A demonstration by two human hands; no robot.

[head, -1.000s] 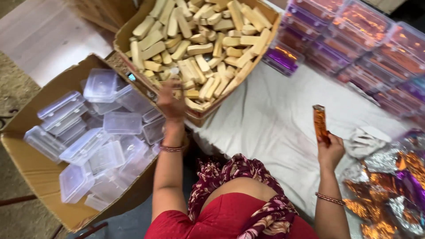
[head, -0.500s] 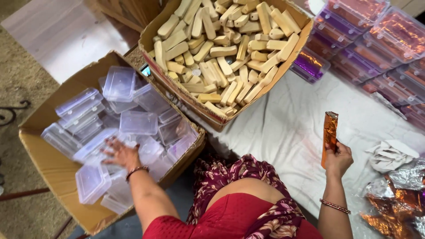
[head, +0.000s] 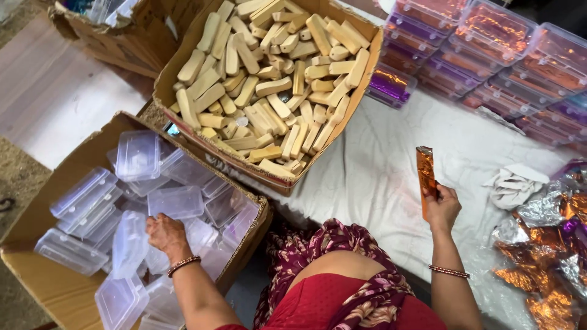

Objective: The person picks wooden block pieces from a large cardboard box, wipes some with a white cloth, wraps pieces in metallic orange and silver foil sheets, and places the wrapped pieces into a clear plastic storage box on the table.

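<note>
boxes carton (head: 43, 269): brown cardboard, far left, heaped with clear plastic lidded boxes lying at all angles, some tipped on edge.
left hand (head: 164, 233): down inside that carton, palm under, fingers curled around the edge of one clear plastic box (head: 129, 243); the box stands tilted on its side just left of the fingers, touching them. grip looks partial, fingertips more than palm.
risk, left: the box could slip out, being smooth and held only at its rim; pulling it free could also drag the loose neighbours and spill them over the low carton wall.
sticks carton (head: 269, 174): second cardboard box, centre, piled high with pale tan sticks (head: 269, 85), stacked close to its rim.
risk, centre: its near corner hangs over the gap beside the boxes carton; a nudge from an elbow could shed sticks.
white cloth (head: 379, 177): covers the work surface, wrinkled.
right hand (head: 441, 208): raised over the cloth, fingers closed narrow on the lower end of an orange foil-wrapped stick (head: 425, 174); the stick stands nearly upright, most of it above the fingertips.
risk, right: held low with attention turned left, the stick could tip or drop; the foil could loosen.
filled boxes (head: 489, 55): rows of closed boxes with orange and purple contents, upper right, well apart from both hands.
foil sheets (head: 544, 256): crumpled pile, far right.
</note>
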